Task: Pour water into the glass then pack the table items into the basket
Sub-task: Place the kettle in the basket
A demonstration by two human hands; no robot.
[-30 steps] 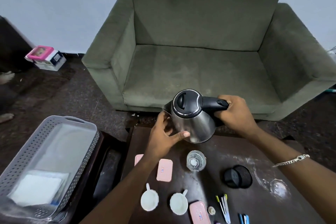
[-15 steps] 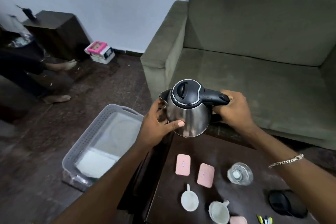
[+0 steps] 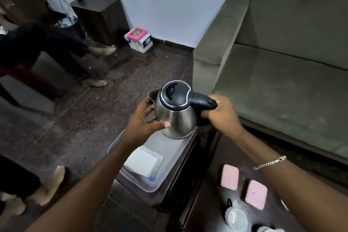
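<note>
Dark speckled floor (image 3: 79,122), pale wall behind, green sofa (image 3: 282,62) filling the 1–3 o'clock area. Dark table (image 3: 212,184) seen at 5 o'clock; grey basket (image 3: 150,187) sits on a lower dark stand just left of it, around 6 o'clock.

Steel kettle (image 3: 176,111) is held upright over the far end of the basket, slightly tilted; whether its base touches the basket can't be told. Spout points to 9–10 o'clock, black handle to 3 o'clock, so handle-to-spout axis runs roughly left-right. Black lid is closed.

Right hand (image 3: 222,114) is wrapped tight around the handle. Left hand (image 3: 145,120) is spread wide against the kettle body, thumb across the front, fingers under the spout.

A white flat pad (image 3: 141,163) lies in the basket, near end.

On the table at 5 o'clock: two pink cases (image 3: 243,187) side by side, a white cup (image 3: 236,217) below them, partly cut off by the frame edge.

A bracelet (image 3: 269,163) is seen on the right wrist. Pink-topped box (image 3: 138,40) on the floor by the wall at 11 o'clock.
</note>
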